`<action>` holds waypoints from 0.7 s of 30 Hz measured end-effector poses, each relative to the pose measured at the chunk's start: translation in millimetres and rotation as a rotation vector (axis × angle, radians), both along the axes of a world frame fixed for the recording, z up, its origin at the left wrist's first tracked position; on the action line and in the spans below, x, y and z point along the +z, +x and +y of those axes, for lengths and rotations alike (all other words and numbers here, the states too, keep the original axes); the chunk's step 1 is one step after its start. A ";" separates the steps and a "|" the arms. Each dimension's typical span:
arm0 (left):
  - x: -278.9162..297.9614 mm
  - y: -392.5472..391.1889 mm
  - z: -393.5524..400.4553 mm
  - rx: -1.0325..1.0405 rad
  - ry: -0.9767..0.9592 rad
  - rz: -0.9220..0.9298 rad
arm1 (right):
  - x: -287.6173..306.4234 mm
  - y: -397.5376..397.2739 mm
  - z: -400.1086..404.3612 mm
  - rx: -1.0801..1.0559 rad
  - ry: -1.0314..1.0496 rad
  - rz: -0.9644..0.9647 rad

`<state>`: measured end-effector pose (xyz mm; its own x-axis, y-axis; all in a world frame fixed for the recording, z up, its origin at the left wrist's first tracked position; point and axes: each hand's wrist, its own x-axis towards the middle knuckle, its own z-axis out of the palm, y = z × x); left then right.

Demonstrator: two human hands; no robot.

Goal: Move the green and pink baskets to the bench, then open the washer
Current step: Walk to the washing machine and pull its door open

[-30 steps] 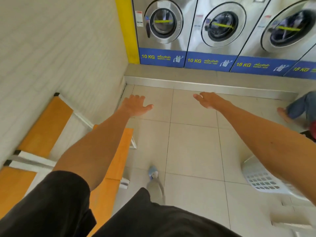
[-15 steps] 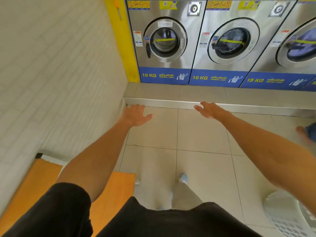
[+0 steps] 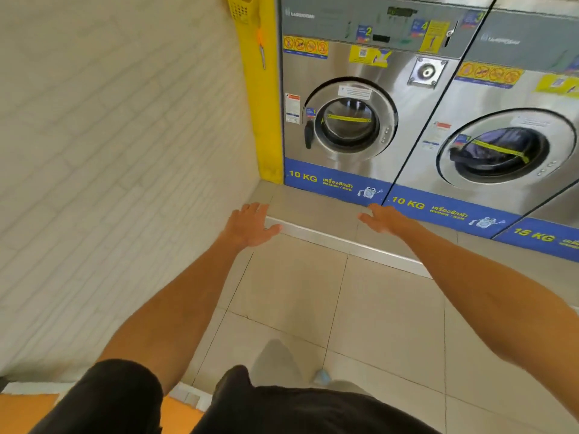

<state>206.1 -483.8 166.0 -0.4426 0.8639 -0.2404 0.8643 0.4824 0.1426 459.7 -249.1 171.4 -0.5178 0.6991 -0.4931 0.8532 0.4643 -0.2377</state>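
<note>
A steel 10 KG washer [image 3: 354,101] stands at the far left of a row, its round glass door [image 3: 349,120] closed, a black handle [image 3: 308,136] on the door's left side. My left hand [image 3: 250,225] and my right hand [image 3: 383,219] are stretched out in front of me over the floor, both empty with fingers apart, well below the door. A corner of the orange bench [image 3: 28,411] shows at the bottom left. No green or pink basket is in view.
A raised tiled step with a metal edge [image 3: 341,241] runs along the washers' base. A second 10 KG washer [image 3: 501,151] holding dark laundry stands to the right. A yellow pillar [image 3: 266,98] with a hanging yellow basket [image 3: 239,7] meets the white wall on the left.
I have walked closer to the washers and the view has tilted up. The bench has slid almost out of view and the white basket at the lower right is gone from view.
</note>
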 end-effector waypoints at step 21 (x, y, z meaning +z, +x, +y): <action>22.1 -309.6 319.3 -0.329 -0.003 0.101 | -52.3 -333.4 230.1 -0.103 -0.091 0.056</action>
<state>-103.5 -164.5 188.1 -0.1624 0.9635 -0.2129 0.9832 0.1762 0.0476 126.3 -19.0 119.0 -0.4741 0.7037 -0.5292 0.8794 0.3495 -0.3232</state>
